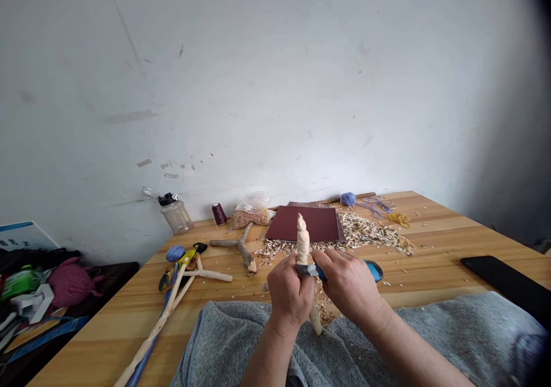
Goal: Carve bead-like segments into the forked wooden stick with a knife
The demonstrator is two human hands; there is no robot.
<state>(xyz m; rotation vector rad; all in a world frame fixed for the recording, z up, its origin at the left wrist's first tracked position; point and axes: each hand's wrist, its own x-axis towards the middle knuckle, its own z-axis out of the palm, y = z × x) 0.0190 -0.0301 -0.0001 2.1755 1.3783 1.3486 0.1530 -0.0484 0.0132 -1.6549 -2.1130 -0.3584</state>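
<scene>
Left hand (287,289) is clenching around a pale, peeled stick (303,246), which is standing near-upright at the centre, above the near edge of the table (434,232). Its top is showing knife-cut facets, a narrowed neck and a blunt point with a brownish tip. Right hand (348,275) is grasping a blue-handled knife (374,270); the grey metal blade is lying crosswise against the stick, just above the left fist.

Grey towel, (228,335) looped and fuzzy, is bunching in soft folds beneath the forearms. Curled, splintery shavings (365,230) are heaping around a flat, matt maroon sheet (301,223). Left of it, a rough-barked forked branch (243,248) is lying near a dark thread spool (219,214) and a crinkled clear bag (253,208) of stringy, peach-coloured material. A smooth peeled fork (172,304) is resting at the table's left side. Fluffy blue yarn ball (348,199) is sitting by the wall.

Fingers are hiding the stick's middle and most of the knife handle. A paler lower length is emerging below the left fist; a small stub left of that fist is proving hard to assign. Frame edge is cutting off the peeled fork's long end and a black slab (508,283) at right. Bag's contents are blurring.
</scene>
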